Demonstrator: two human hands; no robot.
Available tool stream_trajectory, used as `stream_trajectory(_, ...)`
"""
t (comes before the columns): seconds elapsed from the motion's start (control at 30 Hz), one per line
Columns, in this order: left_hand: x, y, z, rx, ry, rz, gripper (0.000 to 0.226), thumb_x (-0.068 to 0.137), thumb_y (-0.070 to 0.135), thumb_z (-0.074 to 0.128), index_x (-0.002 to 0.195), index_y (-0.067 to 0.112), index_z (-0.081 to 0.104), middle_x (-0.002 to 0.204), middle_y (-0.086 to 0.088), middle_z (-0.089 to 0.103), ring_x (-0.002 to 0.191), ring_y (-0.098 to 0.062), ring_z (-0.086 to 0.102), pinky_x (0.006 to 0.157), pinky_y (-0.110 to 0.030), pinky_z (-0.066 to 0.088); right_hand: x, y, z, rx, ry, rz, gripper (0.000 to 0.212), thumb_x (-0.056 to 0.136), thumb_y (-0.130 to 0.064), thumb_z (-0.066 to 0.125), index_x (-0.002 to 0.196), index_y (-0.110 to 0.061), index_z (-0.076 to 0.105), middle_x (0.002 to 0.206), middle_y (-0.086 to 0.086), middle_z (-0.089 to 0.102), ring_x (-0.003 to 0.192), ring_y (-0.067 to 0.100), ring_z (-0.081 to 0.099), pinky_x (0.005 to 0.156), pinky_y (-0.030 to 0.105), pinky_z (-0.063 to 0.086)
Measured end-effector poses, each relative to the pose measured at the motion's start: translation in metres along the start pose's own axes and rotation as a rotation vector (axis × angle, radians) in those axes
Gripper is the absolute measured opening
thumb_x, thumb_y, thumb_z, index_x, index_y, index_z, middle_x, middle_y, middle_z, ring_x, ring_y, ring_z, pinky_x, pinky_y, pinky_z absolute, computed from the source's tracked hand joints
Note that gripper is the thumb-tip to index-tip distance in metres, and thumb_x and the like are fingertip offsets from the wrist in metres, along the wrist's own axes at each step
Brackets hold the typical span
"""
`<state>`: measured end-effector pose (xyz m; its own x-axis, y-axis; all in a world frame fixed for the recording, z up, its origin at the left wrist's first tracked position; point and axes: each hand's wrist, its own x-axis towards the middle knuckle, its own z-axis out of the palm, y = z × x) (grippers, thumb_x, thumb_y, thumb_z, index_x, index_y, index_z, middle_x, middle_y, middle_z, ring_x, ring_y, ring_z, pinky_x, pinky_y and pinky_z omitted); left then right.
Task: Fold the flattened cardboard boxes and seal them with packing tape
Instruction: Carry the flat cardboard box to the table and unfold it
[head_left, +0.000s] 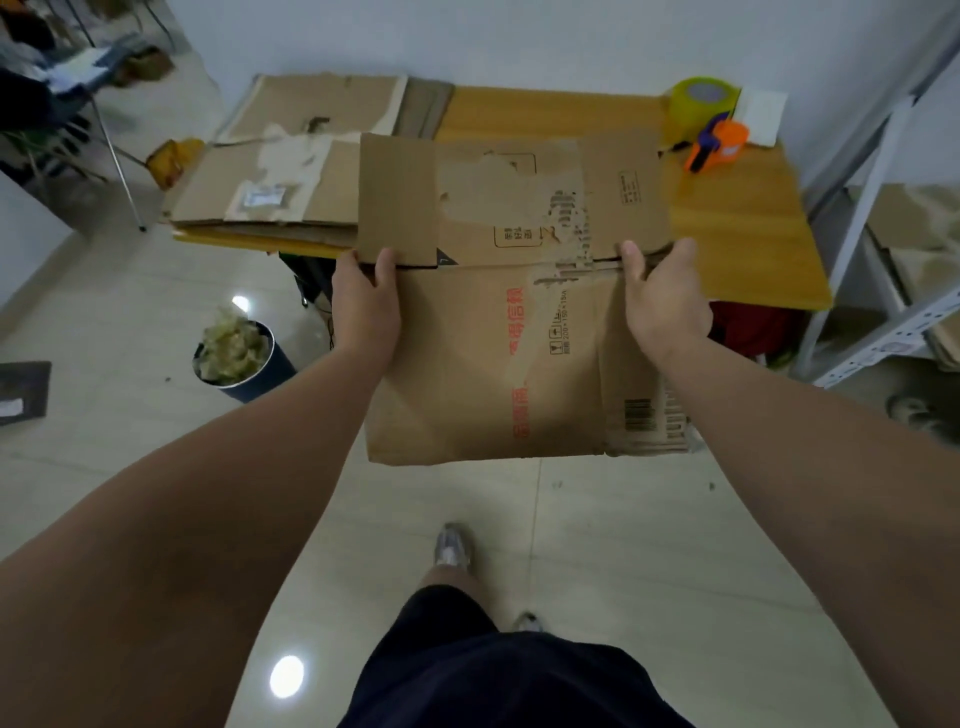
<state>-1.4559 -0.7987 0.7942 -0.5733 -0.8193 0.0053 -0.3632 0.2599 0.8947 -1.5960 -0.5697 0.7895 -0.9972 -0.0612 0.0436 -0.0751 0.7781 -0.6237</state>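
Head view: the left hand and right hand each clamp one side of a flattened cardboard box, thumbs on top at the flap crease, holding it in the air just before the table. Folding looks barely begun: this box is flat, more flat boxes lie stacked on the table, and the tape dispenser sits apart. Fingers beneath the cardboard are hidden

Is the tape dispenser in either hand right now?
No, the tape dispenser lies on the table, while the left hand and right hand both grip the flattened box.
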Motion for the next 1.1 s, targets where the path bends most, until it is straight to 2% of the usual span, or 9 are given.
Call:
stream_trajectory(0.1, 0.045, 0.006, 0.014, 0.004, -0.009, 0.005, 0.04, 0.101, 0.036, 0.041, 0.129, 0.008, 0.045, 0.121, -0.004, 0.054, 0.107, -0.018, 0.051, 0.085, -0.026, 0.037, 0.037, -0.016, 0.021, 0.015, 0.007, 0.014, 0.053, 0.099, -0.053, 0.036, 0.121, -0.005, 0.04, 0.091, 0.007, 0.055, 0.089, 0.032, 0.059, 0.065, 0.036, 0.039)
stream_trajectory(0.23, 0.113, 0.016, 0.033, -0.006, -0.025, 0.008, 0.037, 0.101, 0.038, 0.042, 0.124, 0.009, 0.048, 0.114, -0.003, 0.055, 0.103, -0.02, 0.052, 0.08, -0.026, 0.037, 0.093, -0.046, 0.049, 0.083, 0.013, 0.048, 0.053, 0.099, -0.052, 0.038, 0.124, -0.006, 0.04, 0.109, 0.013, 0.061, 0.1, 0.034, 0.059, 0.076, 0.038, 0.043)
stream_trajectory(0.37, 0.184, 0.03, 0.047, 0.012, -0.051, 0.009, 0.034, 0.102, 0.036, 0.04, 0.122, 0.01, 0.047, 0.1, 0.006, 0.049, 0.091, -0.012, 0.046, 0.071, -0.016, 0.032, 0.144, -0.082, 0.075, 0.119, 0.029, 0.052, 0.054, 0.1, -0.049, 0.039, 0.129, -0.004, 0.037, 0.113, 0.015, 0.061, 0.104, 0.035, 0.059, 0.078, 0.036, 0.042)
stream_trajectory(0.47, 0.233, 0.038, 0.051, 0.013, -0.105, -0.01, 0.038, 0.101, 0.042, 0.038, 0.127, 0.015, 0.045, 0.109, 0.005, 0.054, 0.097, -0.013, 0.05, 0.079, -0.026, 0.036, 0.177, -0.11, 0.091, 0.116, 0.062, 0.043, 0.053, 0.1, -0.047, 0.039, 0.131, -0.004, 0.038, 0.118, 0.014, 0.061, 0.109, 0.034, 0.058, 0.081, 0.036, 0.043)
stream_trajectory(0.6, 0.29, 0.046, 0.066, 0.014, -0.129, -0.035, 0.038, 0.101, 0.044, 0.036, 0.126, 0.016, 0.045, 0.112, 0.005, 0.054, 0.102, -0.015, 0.052, 0.081, -0.028, 0.036, 0.217, -0.132, 0.111, 0.121, 0.077, 0.069, 0.053, 0.1, -0.048, 0.039, 0.13, -0.004, 0.039, 0.118, 0.012, 0.06, 0.108, 0.032, 0.057, 0.08, 0.034, 0.041)
stream_trajectory(0.8, 0.344, 0.062, 0.109, 0.171, -0.106, -0.007, 0.041, 0.103, 0.04, 0.034, 0.131, 0.012, 0.044, 0.116, 0.002, 0.054, 0.106, -0.014, 0.051, 0.066, -0.012, 0.028, 0.284, -0.137, 0.131, 0.097, 0.051, 0.122, 0.055, 0.099, -0.052, 0.037, 0.129, -0.005, 0.037, 0.109, 0.01, 0.061, 0.102, 0.033, 0.059, 0.074, 0.037, 0.044)
stream_trajectory(0.87, 0.366, 0.066, 0.131, 0.093, -0.109, -0.021, 0.042, 0.103, 0.039, 0.036, 0.132, 0.011, 0.044, 0.122, -0.001, 0.054, 0.113, -0.017, 0.052, 0.075, -0.013, 0.03, 0.31, -0.137, 0.134, 0.097, 0.055, 0.112, 0.055, 0.099, -0.052, 0.037, 0.128, -0.004, 0.037, 0.112, 0.014, 0.062, 0.102, 0.035, 0.059, 0.077, 0.04, 0.046)
stream_trajectory(0.93, 0.389, 0.071, 0.153, 0.004, -0.106, -0.043, 0.042, 0.102, 0.038, 0.038, 0.133, 0.011, 0.044, 0.127, -0.003, 0.054, 0.118, -0.02, 0.051, 0.085, -0.022, 0.035, 0.338, -0.139, 0.135, 0.137, 0.051, 0.083, 0.053, 0.1, -0.049, 0.039, 0.126, -0.004, 0.038, 0.111, 0.014, 0.061, 0.102, 0.035, 0.059, 0.078, 0.038, 0.045)
stream_trajectory(1.1, 0.438, 0.087, 0.192, 0.009, -0.069, -0.052, 0.042, 0.102, 0.041, 0.037, 0.132, 0.012, 0.043, 0.127, -0.003, 0.054, 0.117, -0.022, 0.051, 0.086, -0.027, 0.035, 0.414, -0.152, 0.132, 0.392, -0.063, 0.116, 0.041, 0.098, -0.035, 0.052, 0.127, -0.008, 0.042, 0.112, 0.003, 0.053, 0.109, 0.023, 0.053, 0.082, 0.029, 0.04)
